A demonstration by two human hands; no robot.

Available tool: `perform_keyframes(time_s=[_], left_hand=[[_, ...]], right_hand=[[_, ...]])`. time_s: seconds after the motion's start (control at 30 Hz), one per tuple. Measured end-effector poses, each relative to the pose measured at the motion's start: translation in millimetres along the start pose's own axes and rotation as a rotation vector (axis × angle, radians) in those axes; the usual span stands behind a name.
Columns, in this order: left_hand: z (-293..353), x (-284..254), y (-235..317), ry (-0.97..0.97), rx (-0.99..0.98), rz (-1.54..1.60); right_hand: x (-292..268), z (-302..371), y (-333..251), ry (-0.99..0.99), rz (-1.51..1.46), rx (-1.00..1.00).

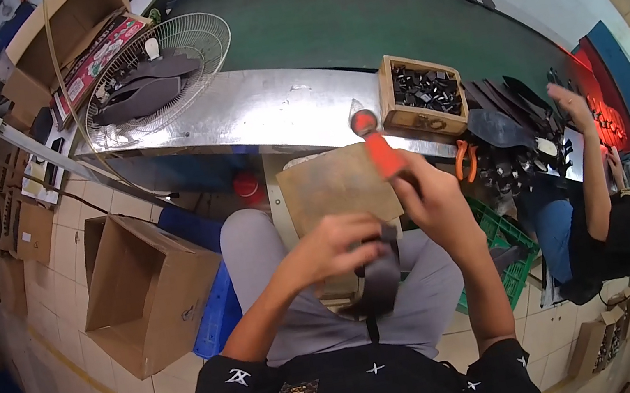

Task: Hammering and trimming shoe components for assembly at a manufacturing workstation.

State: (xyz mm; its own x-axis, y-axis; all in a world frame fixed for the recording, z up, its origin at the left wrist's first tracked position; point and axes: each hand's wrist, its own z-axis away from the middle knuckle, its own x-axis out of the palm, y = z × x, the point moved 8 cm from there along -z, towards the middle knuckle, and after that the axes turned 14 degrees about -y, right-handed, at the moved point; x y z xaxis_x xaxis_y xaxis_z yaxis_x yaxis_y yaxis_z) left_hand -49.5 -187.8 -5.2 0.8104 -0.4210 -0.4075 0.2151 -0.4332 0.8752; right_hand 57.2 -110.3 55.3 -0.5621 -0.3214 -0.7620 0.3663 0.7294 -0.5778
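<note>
Your right hand is closed around the red handle of a tool, whose round head points to the upper middle of the frame, in front of the silver bench. Your left hand is in the centre of the frame, with its fingers bent over a dark curved piece. The fingers are blurred, so I cannot tell if they grasp this piece or only touch it. The piece is between your knees, in the lower middle of the frame. Just above it you have a flat brown sheet, near both of your hands.

On the bench, right of the centre, there is a wooden box filled with small dark parts. Near its lower right corner are pliers with orange handles. In the upper left, a wire basket contains dark flat pieces. An open cardboard box is at the left. At the right of the frame, a co-worker in a black top has one arm raised.
</note>
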Motion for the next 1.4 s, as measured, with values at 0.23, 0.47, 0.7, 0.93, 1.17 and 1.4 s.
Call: perform_keyframes(time_s=[0.23,0.47,0.7,0.93,1.17,1.4], left_hand=[[26.7,22.5,68.4,-0.173,-0.191,0.493],[34.6,40.7,66.2,-0.153,-0.306,0.772],[29.2,68.5,68.1,-0.272,-0.378,1.06],[26.2,82.5,75.1,-0.265,-0.374,1.247],[21.4,94.8,70.9,-0.294,-0.38,1.305],[15.5,95.8,70.7,-0.264,-0.374,1.334]], right_hand=[[75.4,12.8,12.6,-0.428,0.349,-0.118],[89.7,92.7,-24.7,-0.345,-1.5,0.104],[77.4,90.9,-43.5,-0.118,-1.52,0.088],[65.9,94.3,-49.7,-0.189,-1.557,-0.072],[62.6,101.1,-44.1,-0.075,-1.597,-0.058],[58.4,104.6,-40.2,-0.011,-1.677,-0.017]])
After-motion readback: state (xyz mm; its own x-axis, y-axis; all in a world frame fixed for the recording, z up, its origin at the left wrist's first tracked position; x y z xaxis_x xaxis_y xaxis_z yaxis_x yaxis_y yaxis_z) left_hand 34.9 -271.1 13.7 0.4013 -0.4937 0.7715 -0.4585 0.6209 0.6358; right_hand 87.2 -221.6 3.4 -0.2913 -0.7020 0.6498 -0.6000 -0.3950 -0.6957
